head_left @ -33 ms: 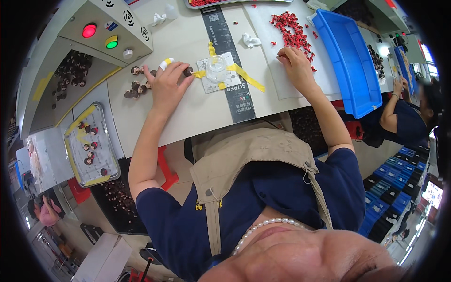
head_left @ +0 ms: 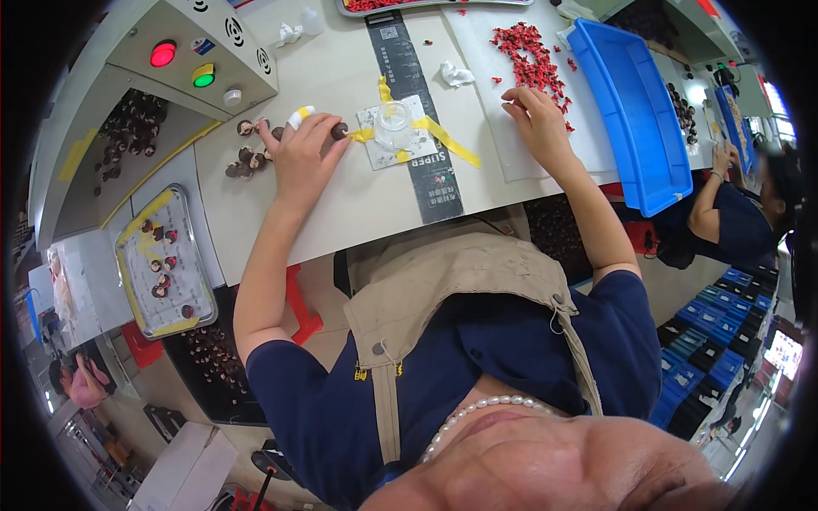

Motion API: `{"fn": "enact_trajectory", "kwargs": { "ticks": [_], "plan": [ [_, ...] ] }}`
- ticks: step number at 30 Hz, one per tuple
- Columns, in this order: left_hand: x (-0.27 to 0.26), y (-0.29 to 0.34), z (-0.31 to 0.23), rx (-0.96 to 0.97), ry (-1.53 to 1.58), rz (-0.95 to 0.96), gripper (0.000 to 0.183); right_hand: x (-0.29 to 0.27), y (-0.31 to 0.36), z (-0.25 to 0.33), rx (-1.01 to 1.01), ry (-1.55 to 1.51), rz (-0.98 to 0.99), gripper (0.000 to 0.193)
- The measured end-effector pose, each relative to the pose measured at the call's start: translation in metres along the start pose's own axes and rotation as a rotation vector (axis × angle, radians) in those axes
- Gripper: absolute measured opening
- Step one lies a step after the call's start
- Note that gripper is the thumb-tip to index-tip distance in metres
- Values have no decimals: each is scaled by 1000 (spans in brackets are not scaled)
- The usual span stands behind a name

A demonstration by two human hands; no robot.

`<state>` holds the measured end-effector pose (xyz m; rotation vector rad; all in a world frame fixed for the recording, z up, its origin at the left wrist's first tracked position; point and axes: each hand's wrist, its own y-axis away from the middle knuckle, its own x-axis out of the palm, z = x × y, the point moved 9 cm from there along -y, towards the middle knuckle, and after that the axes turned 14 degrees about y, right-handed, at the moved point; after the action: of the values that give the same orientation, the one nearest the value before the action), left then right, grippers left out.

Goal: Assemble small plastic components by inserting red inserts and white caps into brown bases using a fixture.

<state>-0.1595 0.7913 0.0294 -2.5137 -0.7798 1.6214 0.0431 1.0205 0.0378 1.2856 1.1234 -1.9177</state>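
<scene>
My left hand (head_left: 300, 159) rests on the table at the left, its thumb and a finger closed on a small dark brown doll head (head_left: 339, 130). One of its fingers has a white wrap with a yellow band (head_left: 301, 117). Several more doll heads (head_left: 246, 157) lie beside that hand. Just right of it, a clear round dish (head_left: 394, 128) sits on a pale square plate (head_left: 375, 154) held by yellow tape. My right hand (head_left: 540, 126) hovers by a pile of small red pieces (head_left: 521, 44), fingertips drawn together; whatever they pinch is too small to name.
A blue bin (head_left: 630, 111) stands at the right. On the left are a machine housing (head_left: 136, 51) with lit buttons and a metal tray (head_left: 183, 281) holding several assembled heads. Crumpled white tissue (head_left: 456, 74) lies beyond the dish. A co-worker (head_left: 724, 213) sits at far right.
</scene>
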Motion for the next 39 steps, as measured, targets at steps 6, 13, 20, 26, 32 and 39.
{"fn": "enact_trajectory", "kwargs": {
  "ticks": [6, 13, 20, 26, 32, 39],
  "plan": [
    [7, 35, -10, -440, 1407, -186, 27, 11, 10, -2, 246, -615, 153, 14],
    [43, 46, -56, -537, 2254, -90, 40, 13, -3, 43, 273, -939, 264, 18],
    [71, 58, -55, -647, 2263, -141, 37, 20, -16, 77, 193, -992, 333, 17],
    [80, 65, -54, -672, 2250, -86, 34, 6, -37, 110, -20, -555, 131, 12],
    [81, 66, -51, -672, 2272, -72, 33, 11, -44, 120, -87, -451, 78, 10],
    [77, 65, -50, -639, 2269, -88, 37, -2, -51, 139, -239, -278, 15, 8]
  ]
}}
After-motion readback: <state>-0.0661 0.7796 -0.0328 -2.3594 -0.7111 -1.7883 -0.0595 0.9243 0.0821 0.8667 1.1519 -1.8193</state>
